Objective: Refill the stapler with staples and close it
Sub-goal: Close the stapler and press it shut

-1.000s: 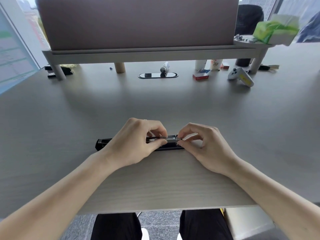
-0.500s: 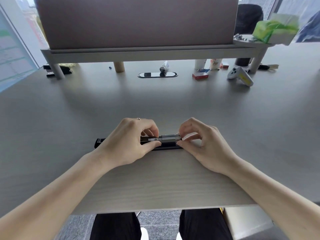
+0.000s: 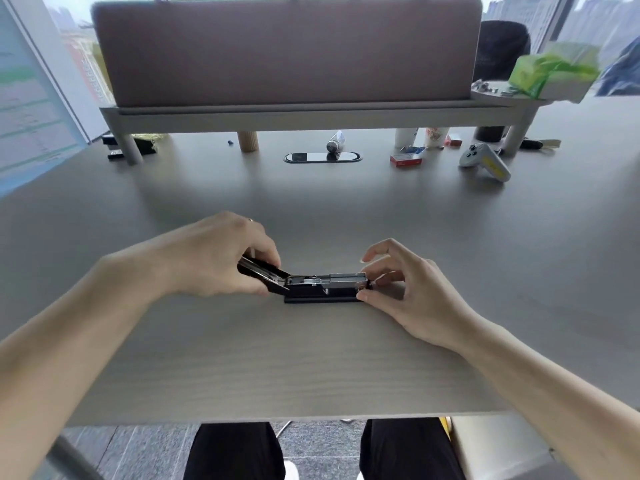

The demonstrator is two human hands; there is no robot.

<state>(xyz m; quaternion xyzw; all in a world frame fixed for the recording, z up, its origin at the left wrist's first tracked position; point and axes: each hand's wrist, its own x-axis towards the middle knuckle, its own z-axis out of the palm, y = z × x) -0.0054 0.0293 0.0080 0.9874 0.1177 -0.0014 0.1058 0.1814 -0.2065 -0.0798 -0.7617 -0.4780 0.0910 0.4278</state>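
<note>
since a second ago the left hand (image 3: 221,258) has swung the stapler (image 3: 325,287)'s lid (image 3: 263,273) up off the desk (image 3: 311,358), pinching it; the right hand (image 3: 412,292) pinches the front end of the staple channel, upper fingers spread. stapler sits near the desk's front edge. likely rigid, light, hinged: grip lid and base. smooth woodgrain desk, windowed office.
</note>
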